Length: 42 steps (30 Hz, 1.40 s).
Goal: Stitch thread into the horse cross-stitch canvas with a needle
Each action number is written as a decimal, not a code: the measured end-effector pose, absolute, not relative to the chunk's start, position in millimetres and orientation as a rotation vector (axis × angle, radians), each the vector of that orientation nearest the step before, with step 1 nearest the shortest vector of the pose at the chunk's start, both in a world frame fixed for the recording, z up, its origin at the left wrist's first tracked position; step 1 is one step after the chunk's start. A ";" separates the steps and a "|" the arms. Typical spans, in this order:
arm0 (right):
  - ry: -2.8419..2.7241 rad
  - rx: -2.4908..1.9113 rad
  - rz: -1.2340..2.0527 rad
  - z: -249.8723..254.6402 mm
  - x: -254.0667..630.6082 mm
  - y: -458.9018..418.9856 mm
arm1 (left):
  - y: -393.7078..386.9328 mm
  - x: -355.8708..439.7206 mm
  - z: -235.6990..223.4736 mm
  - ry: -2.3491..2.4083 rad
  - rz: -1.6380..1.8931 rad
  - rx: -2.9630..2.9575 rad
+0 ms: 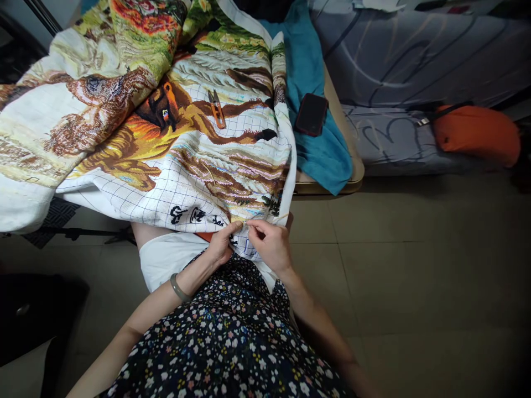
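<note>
A large cross-stitch cloth (pixel 174 127) with a brown, orange and green picture on a blue grid hangs off a table toward my lap. My left hand (pixel 222 246) grips the cloth's near edge, thumb on top. My right hand (pixel 269 243) is closed in a pinch right beside it, on the same edge, with a thin pale thread or needle (pixel 265 219) running along the cloth between the fingers. Orange thread snips (pixel 216 109) lie on the cloth farther up. A green bangle (pixel 179 288) is on my left wrist.
A dark phone (pixel 311 114) lies on a teal towel (pixel 315 138) at the table's right end. Beyond stands a bed with a grey cover (pixel 415 55) and an orange cushion (pixel 477 135). Tiled floor (pixel 415 276) spreads to the right. A dark object sits at lower left.
</note>
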State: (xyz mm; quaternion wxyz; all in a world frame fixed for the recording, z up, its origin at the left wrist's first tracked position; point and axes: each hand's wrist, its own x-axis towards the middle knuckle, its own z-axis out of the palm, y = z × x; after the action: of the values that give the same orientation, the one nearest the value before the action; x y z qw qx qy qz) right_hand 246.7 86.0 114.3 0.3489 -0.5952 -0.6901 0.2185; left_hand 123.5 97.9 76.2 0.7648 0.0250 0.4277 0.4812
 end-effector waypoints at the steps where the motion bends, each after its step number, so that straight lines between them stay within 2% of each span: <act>1: -1.801 -1.568 0.524 115.2 244.6 85.8 | 97.6 123.8 76.4 0.935 1.047 0.053; 5: -1.790 -1.701 0.467 119.2 236.0 83.8 | 96.3 125.2 79.7 0.942 1.070 0.058; 16: -1.673 -1.790 0.702 114.3 229.7 79.3 | 101.4 127.9 83.8 0.948 1.104 -0.020; 22: -1.720 -1.721 0.443 112.4 230.6 78.1 | 102.2 129.3 82.3 0.945 1.148 0.021; 26: -1.647 -1.630 0.387 113.5 236.0 80.2 | 102.5 129.1 83.5 0.937 1.126 0.020; 33: -1.895 -1.686 0.204 109.0 243.7 89.0 | 105.1 126.1 82.4 0.904 1.088 0.039; 37: -1.857 -1.613 0.286 111.1 244.0 95.4 | 105.5 126.8 80.2 0.948 1.120 0.049; 42: -1.662 -1.502 0.547 115.7 242.9 93.2 | 104.6 128.3 78.0 1.012 1.166 0.072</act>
State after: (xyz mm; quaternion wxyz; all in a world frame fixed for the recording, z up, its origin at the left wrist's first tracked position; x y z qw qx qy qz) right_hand 242.9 93.2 115.7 0.4060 -0.5952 -0.6587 0.2169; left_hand 128.3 104.6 78.0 0.7158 0.0323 0.4573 0.5268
